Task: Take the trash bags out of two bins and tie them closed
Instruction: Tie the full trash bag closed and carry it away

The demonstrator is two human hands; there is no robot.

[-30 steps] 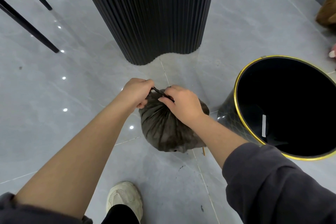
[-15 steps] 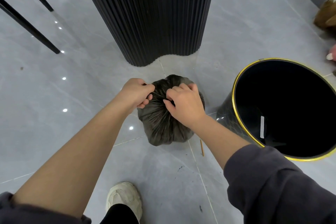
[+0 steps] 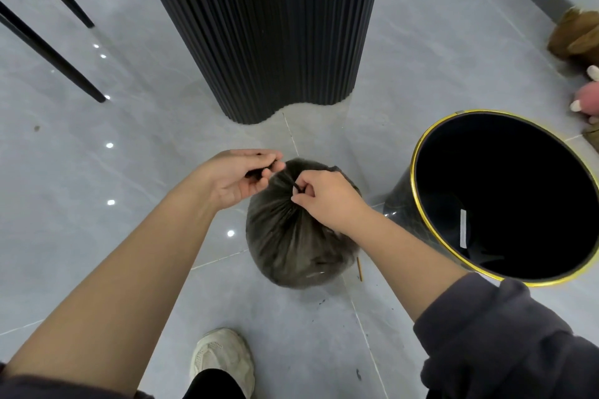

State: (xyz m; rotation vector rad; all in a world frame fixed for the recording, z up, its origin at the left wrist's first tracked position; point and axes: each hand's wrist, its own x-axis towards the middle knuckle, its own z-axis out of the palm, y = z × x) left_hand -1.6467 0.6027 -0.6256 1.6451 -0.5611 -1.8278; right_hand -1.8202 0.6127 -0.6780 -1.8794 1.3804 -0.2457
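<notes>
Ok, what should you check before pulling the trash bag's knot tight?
1. The trash bag is out of the gold-rimmed bin: ok.
2. Top of the bag gathered shut: ok.
3. One black tie end pinched in the left hand: ok.
4. Other end pinched in the right hand: ok.
5. Knot formed between the fingers: cannot tell.

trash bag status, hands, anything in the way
Left hand and right hand pinching the trash bag ties. Bag gathered, out of the bin. Nothing blocking.
</notes>
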